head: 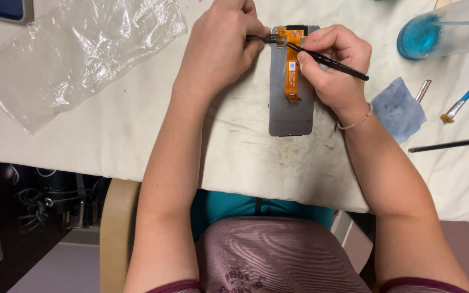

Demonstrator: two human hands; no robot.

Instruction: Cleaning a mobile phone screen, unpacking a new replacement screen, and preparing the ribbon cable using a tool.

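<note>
Grey rectangular phone screen panel [291, 108] w/ orange flex ribbon [292, 68], flat on white cloth-covered table [137, 125]. Left hand [221, 46] pinching black tweezers [261, 38] at ribbon top; right hand [335, 65] gripping thin black pick [332, 61]. Risk: tip slipping, tearing ribbon.

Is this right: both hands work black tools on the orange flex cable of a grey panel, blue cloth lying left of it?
Not quite. In the head view the blue cloth lies right of the grey panel, not left. The rest stands: left hand and right hand work black tools on the orange flex cable.
</note>
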